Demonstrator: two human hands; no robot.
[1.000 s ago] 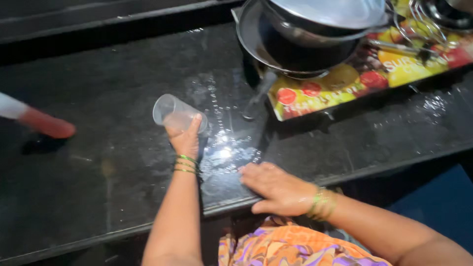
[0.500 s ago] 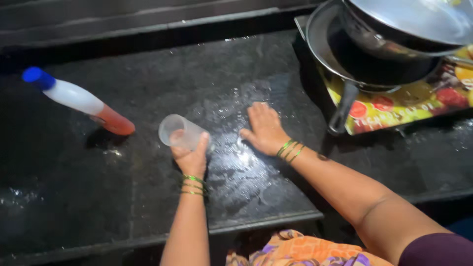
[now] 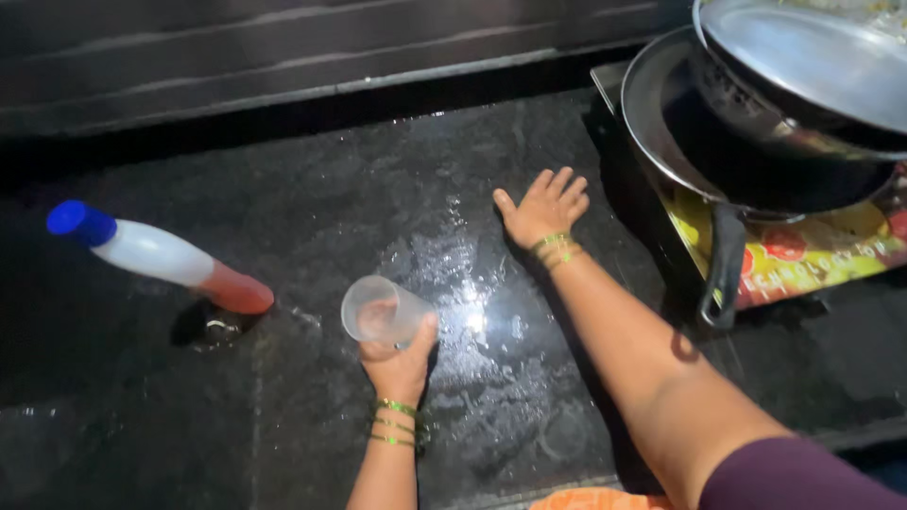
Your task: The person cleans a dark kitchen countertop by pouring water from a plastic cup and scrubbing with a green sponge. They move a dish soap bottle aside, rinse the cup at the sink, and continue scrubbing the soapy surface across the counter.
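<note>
**Tipped cup and a flat palm on a wet tabletop**

Starting at the far left, there's a bottle (image 3: 156,257) with a blue cap, white body and reddish base. It's leaning with the cap up and to the left, well apart from both hands.

Next is the left hand (image 3: 399,364), wrapped around the base of a clear plastic cup (image 3: 378,310). The cup sits just above the dark stone tabletop (image 3: 312,189), near its front edge. It's tipped over: its long axis runs roughly level, with the mouth facing left and a bit up and the base in the palm.

The right hand (image 3: 545,208) is spread wide, palm flat on the wet, shiny patch, holding nothing.

For wiping a wet slab like this, I'd say keep the palm flat, push evenly, and hold the cup steady.

On the far right, pans (image 3: 756,123) sit stacked on a bright mat (image 3: 812,260).
</note>
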